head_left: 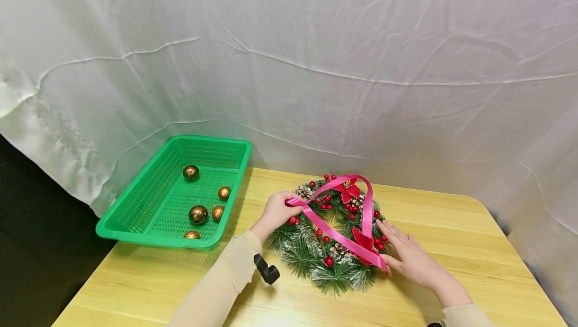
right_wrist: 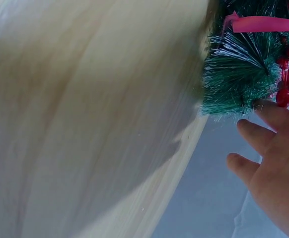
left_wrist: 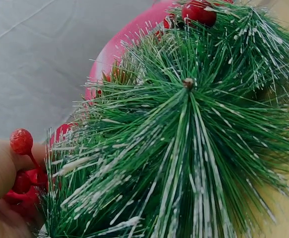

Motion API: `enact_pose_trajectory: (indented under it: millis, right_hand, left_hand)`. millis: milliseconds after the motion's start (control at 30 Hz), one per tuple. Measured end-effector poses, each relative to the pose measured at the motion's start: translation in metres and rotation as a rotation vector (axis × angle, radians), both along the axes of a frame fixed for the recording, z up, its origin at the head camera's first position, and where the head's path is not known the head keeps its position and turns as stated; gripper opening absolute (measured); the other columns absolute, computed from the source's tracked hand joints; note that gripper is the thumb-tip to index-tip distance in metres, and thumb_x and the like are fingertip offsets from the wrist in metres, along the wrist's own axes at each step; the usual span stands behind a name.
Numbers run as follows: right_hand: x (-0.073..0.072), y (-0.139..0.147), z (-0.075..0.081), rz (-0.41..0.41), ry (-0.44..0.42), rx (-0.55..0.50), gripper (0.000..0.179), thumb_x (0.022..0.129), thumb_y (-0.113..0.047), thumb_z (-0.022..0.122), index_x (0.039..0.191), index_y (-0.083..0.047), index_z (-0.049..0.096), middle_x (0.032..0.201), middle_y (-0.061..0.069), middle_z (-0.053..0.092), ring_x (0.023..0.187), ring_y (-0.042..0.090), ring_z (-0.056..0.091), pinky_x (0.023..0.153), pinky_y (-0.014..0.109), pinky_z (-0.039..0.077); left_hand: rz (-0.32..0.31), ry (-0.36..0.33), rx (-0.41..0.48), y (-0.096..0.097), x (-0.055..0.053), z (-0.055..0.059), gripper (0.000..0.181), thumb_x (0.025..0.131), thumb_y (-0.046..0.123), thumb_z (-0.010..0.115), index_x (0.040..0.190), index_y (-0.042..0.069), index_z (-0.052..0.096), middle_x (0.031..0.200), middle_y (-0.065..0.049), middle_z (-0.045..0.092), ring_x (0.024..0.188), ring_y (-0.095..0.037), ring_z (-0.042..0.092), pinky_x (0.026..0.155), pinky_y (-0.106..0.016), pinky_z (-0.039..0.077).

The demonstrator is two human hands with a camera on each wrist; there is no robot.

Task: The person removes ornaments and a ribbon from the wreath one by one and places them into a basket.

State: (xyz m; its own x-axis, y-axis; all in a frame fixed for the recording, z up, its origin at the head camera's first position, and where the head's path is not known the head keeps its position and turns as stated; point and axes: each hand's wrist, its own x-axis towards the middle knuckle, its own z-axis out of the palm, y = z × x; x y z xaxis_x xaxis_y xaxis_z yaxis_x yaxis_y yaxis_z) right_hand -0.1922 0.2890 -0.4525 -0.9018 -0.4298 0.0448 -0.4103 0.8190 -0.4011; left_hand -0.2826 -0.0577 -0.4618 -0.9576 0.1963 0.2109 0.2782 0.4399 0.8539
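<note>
A green wreath (head_left: pixel 300 254) with frosted needles, red berries, pinecones and red flowers lies on the table. Across it loops a pink ribbon (head_left: pixel 334 234), one tail trailing to the wreath's lower right. At the wreath's left side, my left hand (head_left: pixel 277 214) pinches the ribbon between thumb and fingers; the left wrist view has this hand beside red berries (left_wrist: pixel 21 142), the grip itself hidden. My right hand (head_left: pixel 413 259) is at the right edge, fingers extended against the needles and berries, thumb by the ribbon's tail. In the right wrist view its fingers (right_wrist: pixel 256 136) are spread.
On the left stands a green plastic basket (head_left: pixel 135 239) with several shiny bronze balls (head_left: pixel 197 214) inside, overhanging the table's left edge. A pale curtain (head_left: pixel 316 66) hangs behind the wooden table (head_left: pixel 451 226). A black clip-like piece (head_left: pixel 266 269) sits at the left wrist.
</note>
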Motion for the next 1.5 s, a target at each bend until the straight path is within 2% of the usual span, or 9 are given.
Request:
enact_pose_trajectory:
  millis: [167,333,467,667,767,900,1167,1333,1500]
  right_hand:
    - [0.000,0.000,0.000,-0.003,-0.001,-0.002,0.078,0.091,-0.041,0.061,0.153,-0.012,0.023,0.153,0.022,0.022,0.136,0.047,0.023,0.106,0.066,0.014]
    - [0.000,0.000,0.000,-0.005,-0.004,-0.009,0.078,0.091,-0.042,0.061,0.152,-0.012,0.024,0.153,0.023,0.022,0.136,0.047,0.023,0.106,0.066,0.013]
    - [0.000,0.000,0.001,-0.003,0.005,-0.010,0.077,0.091,-0.041,0.061,0.152,-0.009,0.024,0.152,0.024,0.022,0.135,0.047,0.023,0.106,0.066,0.013]
    - [0.000,0.000,0.001,-0.005,0.017,-0.011,0.076,0.092,-0.041,0.060,0.148,0.001,0.030,0.150,0.025,0.025,0.135,0.048,0.023,0.107,0.064,0.014]
    - [0.001,0.001,0.000,-0.007,0.018,-0.010,0.076,0.092,-0.043,0.059,0.147,0.001,0.032,0.149,0.027,0.027,0.135,0.048,0.023,0.108,0.063,0.013]
    - [0.000,0.001,-0.001,-0.007,0.010,-0.021,0.078,0.091,-0.046,0.059,0.151,-0.008,0.025,0.150,0.026,0.025,0.135,0.047,0.023,0.107,0.065,0.012]
    - [0.000,0.001,0.000,-0.017,-0.040,-0.049,0.083,0.090,-0.050,0.058,0.154,-0.014,0.019,0.154,0.021,0.018,0.137,0.047,0.019,0.108,0.064,0.008]
    - [0.000,0.000,0.000,-0.001,-0.008,-0.037,0.082,0.090,-0.047,0.060,0.153,-0.013,0.020,0.153,0.023,0.021,0.136,0.048,0.022,0.107,0.066,0.011]
    - [0.000,0.000,0.000,0.010,0.017,-0.033,0.081,0.090,-0.044,0.061,0.152,-0.009,0.022,0.151,0.025,0.023,0.134,0.048,0.024,0.106,0.066,0.012]
  left_hand:
    - [0.035,0.005,0.034,0.000,0.000,0.000,0.012,0.079,0.006,0.075,0.091,0.006,0.074,0.075,0.000,0.065,0.053,-0.006,0.052,0.055,-0.024,0.047]
    - [0.089,0.021,0.103,-0.001,0.004,0.009,0.013,0.079,0.009,0.076,0.090,0.004,0.073,0.077,-0.002,0.067,0.060,-0.008,0.055,0.060,-0.026,0.051]
    - [0.111,0.006,0.184,-0.001,0.010,0.023,0.016,0.079,0.013,0.078,0.091,0.004,0.073,0.080,-0.003,0.068,0.065,-0.009,0.056,0.064,-0.027,0.051]
    - [0.141,-0.021,0.370,-0.004,0.022,0.051,0.021,0.078,0.013,0.079,0.095,0.002,0.072,0.087,-0.006,0.069,0.070,-0.012,0.057,0.065,-0.026,0.050]
    - [0.151,0.022,0.416,-0.008,0.026,0.063,0.022,0.079,0.013,0.079,0.097,0.002,0.072,0.092,-0.007,0.069,0.076,-0.013,0.060,0.070,-0.027,0.051]
    - [0.143,0.114,0.462,-0.019,0.030,0.080,0.018,0.080,0.007,0.076,0.096,0.000,0.071,0.094,-0.010,0.070,0.083,-0.017,0.062,0.078,-0.031,0.052]
    - [0.161,0.142,0.656,-0.048,0.041,0.110,0.016,0.081,-0.001,0.073,0.096,-0.006,0.068,0.089,-0.002,0.068,0.084,-0.018,0.060,0.075,-0.029,0.051]
    - [0.173,0.195,0.751,-0.067,0.046,0.121,0.013,0.080,-0.006,0.071,0.091,0.002,0.071,0.084,-0.001,0.068,0.080,-0.016,0.059,0.073,-0.026,0.051]
    - [0.219,0.241,0.775,-0.090,0.051,0.128,0.012,0.082,-0.003,0.071,0.089,0.007,0.073,0.083,-0.001,0.066,0.079,-0.015,0.058,0.071,-0.025,0.051]
